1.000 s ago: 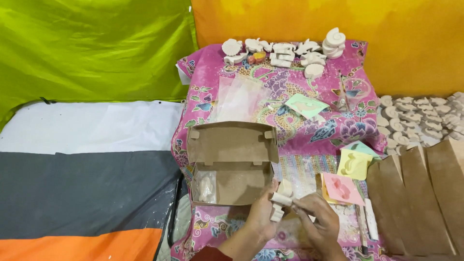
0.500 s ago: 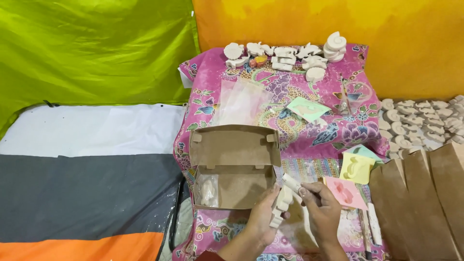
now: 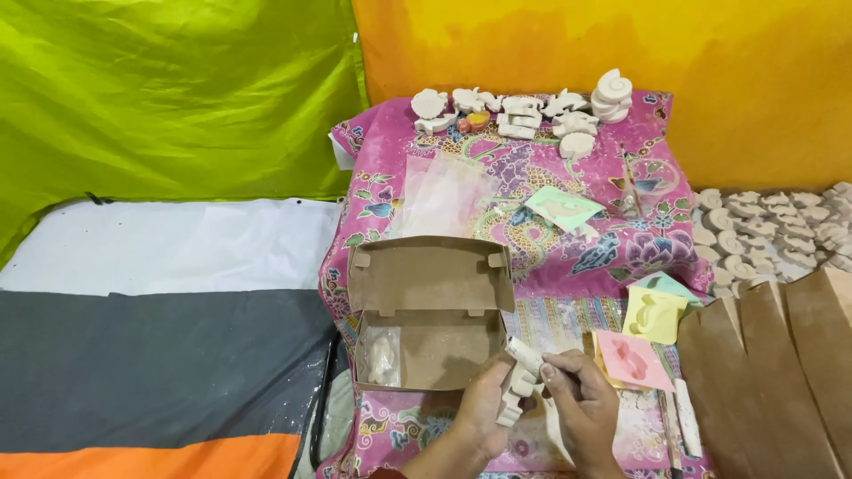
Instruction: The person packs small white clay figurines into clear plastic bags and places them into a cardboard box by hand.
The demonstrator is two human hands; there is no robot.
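1. Left hand (image 3: 484, 410) grips a white plaster figure (image 3: 515, 395), fingers curled round it, just off the front right corner of the open cardboard box (image 3: 430, 315).
2. Right hand (image 3: 581, 404) pinches the figure's top end, fingers narrow; a thin tool may be in it, cannot tell.
3. Progress looks early: one bagged white piece (image 3: 383, 355) lies in the box's left end, the rest of the box floor bare.
4. Left to do, judging by the stock: unpacked figures (image 3: 524, 111) at the cloth's far edge, more on the right (image 3: 763, 226).
5. Room: brown paper bags (image 3: 763, 372) crowd the right; pink mould (image 3: 630, 359) and yellow mould (image 3: 655, 315) just beside the right hand. Left of the box, open mat.
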